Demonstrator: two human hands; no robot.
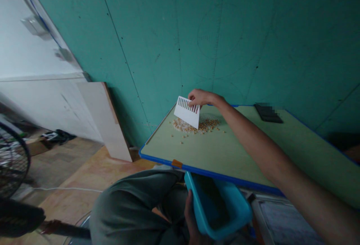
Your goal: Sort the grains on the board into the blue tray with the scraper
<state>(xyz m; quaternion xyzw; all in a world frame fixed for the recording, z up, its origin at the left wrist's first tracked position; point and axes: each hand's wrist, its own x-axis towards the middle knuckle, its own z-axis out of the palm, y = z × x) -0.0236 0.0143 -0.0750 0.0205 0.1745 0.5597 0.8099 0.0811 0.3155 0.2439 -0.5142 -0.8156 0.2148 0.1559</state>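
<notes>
My right hand grips the slotted upper edge of a white plastic scraper, which stands tilted at the far left of the table. Its straight lower edge is down at a spread pile of yellow corn kernels mixed with small pale grains. Several kernels lie loose in front of the pile. Below the table's front edge, my left hand holds a blue plastic tub by its left side, thumb along the outer wall. The tub's inside is in shadow, and my left fingers are mostly hidden.
The green tabletop has a blue edge and touches the green wall. A dark flat object lies at the back right. A board leans on the wall at left, near a fan.
</notes>
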